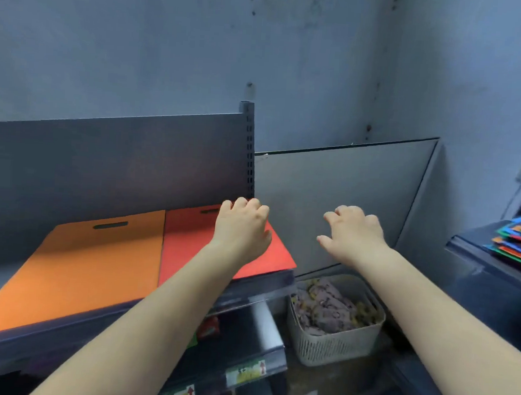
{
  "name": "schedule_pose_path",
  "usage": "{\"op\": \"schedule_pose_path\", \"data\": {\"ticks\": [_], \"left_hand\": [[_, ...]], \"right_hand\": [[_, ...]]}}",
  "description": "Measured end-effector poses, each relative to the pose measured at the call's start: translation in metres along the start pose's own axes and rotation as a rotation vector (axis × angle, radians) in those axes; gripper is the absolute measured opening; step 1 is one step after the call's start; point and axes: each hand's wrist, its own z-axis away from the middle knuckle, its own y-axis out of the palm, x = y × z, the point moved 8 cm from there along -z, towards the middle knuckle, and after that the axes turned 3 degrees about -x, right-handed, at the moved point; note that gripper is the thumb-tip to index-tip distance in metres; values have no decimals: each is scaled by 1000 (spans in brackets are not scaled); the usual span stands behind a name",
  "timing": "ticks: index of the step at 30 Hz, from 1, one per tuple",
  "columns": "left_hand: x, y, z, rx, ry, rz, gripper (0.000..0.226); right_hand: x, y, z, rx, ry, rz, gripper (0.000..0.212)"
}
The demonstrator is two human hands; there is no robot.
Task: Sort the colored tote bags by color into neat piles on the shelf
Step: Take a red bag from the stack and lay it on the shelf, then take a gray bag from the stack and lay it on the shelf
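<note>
On the left, the orange tote bag [75, 265] lies flat on the top shelf [253, 291], its cut-out handle toward the dark back panel [112, 163]. Just beside it, edge to edge on its right, lies the red tote bag [186, 238], also flat, its handle slot at the far end and its right side reaching the shelf's end.

My left hand [242, 226] rests over the far right part of the red tote bag, palm down, fingers bent loosely at the knuckles near the slotted upright post [249, 154]. Its grip is relaxed and holds nothing; whether the fingertips touch the bag I cannot tell.

My right hand [351, 233] hovers past the shelf's end, in front of the pale wall panel [344, 202], fingers spread and slightly curved, its grip apart and empty.

Below it, on the floor, stands a cream slotted basket [335, 345] filled with purplish and yellow items too blurred to name. Lower shelves carry yellow price labels [245, 373] with red arrows.

At the far right, a mixed stack of tote bags [518, 243], blue, green, orange and red, sits on a dark worktop [486, 272], well apart from both hands.
</note>
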Motion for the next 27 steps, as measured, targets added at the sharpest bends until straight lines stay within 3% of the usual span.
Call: {"op": "schedule_pose_path", "data": {"ticks": [15, 27], "left_hand": [[-299, -26, -77, -110, 480, 214, 37], [-496, -12, -142, -163, 843, 383, 38]], "right_hand": [[-276, -14, 121, 11, 471, 235, 54], [-421, 2, 163, 52, 789, 290, 49]]}}
